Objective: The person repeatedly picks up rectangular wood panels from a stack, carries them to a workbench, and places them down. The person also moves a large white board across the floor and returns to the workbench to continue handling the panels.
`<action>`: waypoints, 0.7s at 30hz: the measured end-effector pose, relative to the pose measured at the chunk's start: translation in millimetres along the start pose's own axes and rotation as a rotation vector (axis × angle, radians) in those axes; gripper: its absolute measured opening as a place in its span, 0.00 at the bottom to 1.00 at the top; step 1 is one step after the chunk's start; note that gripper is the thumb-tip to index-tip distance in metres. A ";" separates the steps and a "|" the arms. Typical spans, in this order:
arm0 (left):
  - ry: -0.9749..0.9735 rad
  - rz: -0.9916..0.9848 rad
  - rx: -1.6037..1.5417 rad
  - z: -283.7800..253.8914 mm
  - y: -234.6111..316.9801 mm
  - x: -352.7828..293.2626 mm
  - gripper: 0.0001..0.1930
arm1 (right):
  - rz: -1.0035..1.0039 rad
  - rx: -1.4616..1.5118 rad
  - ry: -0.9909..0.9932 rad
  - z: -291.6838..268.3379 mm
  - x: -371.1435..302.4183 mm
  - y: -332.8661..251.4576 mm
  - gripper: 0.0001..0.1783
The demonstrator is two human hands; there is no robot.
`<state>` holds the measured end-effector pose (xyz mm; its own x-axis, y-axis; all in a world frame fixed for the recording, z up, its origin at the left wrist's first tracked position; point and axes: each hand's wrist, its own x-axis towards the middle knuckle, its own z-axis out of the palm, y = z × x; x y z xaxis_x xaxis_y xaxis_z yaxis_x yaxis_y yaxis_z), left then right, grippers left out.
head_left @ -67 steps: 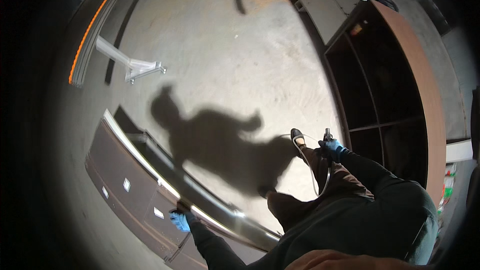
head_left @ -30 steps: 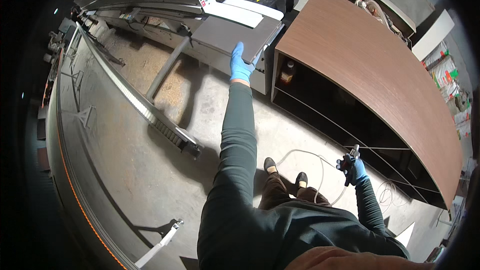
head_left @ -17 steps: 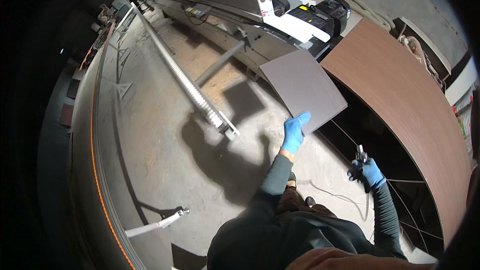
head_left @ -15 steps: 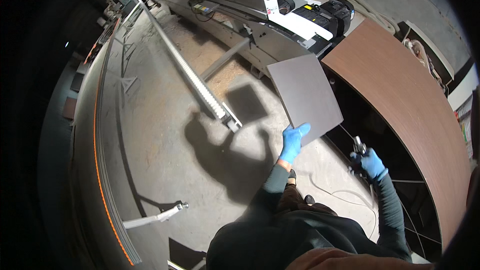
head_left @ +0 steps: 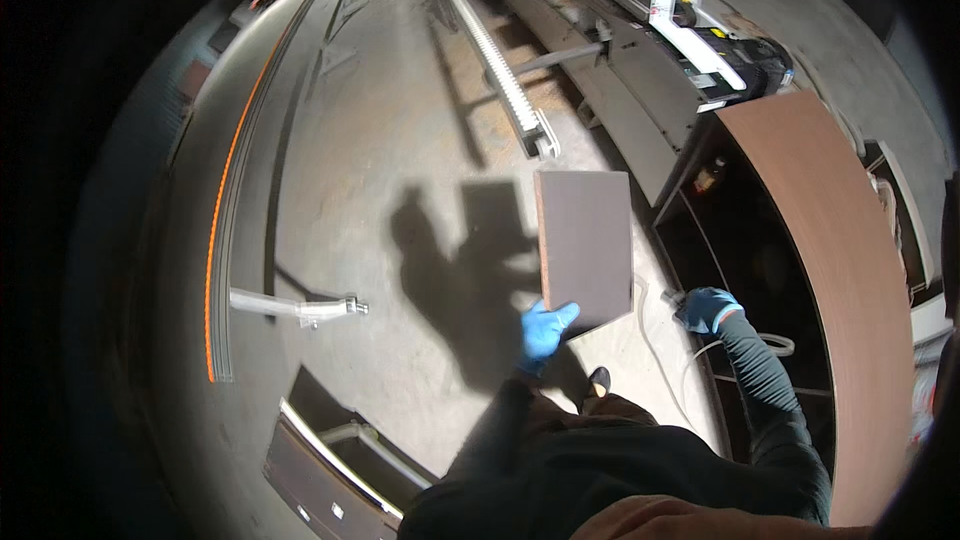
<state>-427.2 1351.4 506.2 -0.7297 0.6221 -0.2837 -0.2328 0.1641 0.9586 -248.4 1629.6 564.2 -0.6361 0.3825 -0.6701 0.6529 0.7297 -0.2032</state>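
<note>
My left hand (head_left: 545,333), in a blue glove, grips the near left corner of a flat rectangular board (head_left: 588,240). The board has a dark grey-brown face and a lighter brown left edge, and it is held up above the concrete floor. Over to the right, my gloved right hand (head_left: 711,310) is closed around a small dark hand tool (head_left: 676,302). Its exact kind is blurred and partly covered by the fingers. A pale thin hose (head_left: 652,340) hangs close to this hand. The hand is over the edge of a black-interior shelf unit.
On my right stands the shelf unit with a brown wood-grain top (head_left: 835,240); a bottle (head_left: 710,175) sits inside. A long machine (head_left: 640,90) runs ahead, with a roller rail (head_left: 505,85) beside it. Left are a long orange-edged rail (head_left: 225,230), a metal arm (head_left: 300,308) and a dark panel (head_left: 320,480).
My view has turned right to left, and the board has swung away from the machine to hang over open floor, more upright in view. Both hands keep their hold.
</note>
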 end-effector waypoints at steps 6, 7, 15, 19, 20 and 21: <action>0.373 0.216 -0.030 -131.2 -59.7 -78.3 0.14 | -0.078 0.886 -0.176 105.0 33.3 -40.6 0.15; 0.434 0.038 -0.330 -152.3 -71.4 -94.1 0.14 | 0.092 1.314 -0.424 122.8 34.5 -65.5 0.10; 0.982 0.308 0.047 -415.6 -228.9 -300.1 0.14 | -0.140 0.637 -0.709 289.7 -21.3 -361.7 0.11; 1.102 0.408 -1.162 -588.7 -316.3 -400.8 0.16 | -0.087 0.549 -0.778 392.9 -22.6 -497.0 0.15; 1.200 0.318 -1.248 -632.6 -332.2 -423.9 0.15 | -0.085 0.413 -0.798 415.3 -20.1 -524.9 0.15; 1.333 0.318 -0.886 -673.5 -347.5 -446.0 0.14 | -0.060 0.268 -0.830 436.4 -18.0 -550.6 0.16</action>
<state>-453.8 501.3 282.7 -0.7161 -0.5987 -0.3588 0.0951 -0.5930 0.7996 -417.0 973.7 376.7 -0.2362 -0.2648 -0.9349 0.7690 0.5372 -0.3464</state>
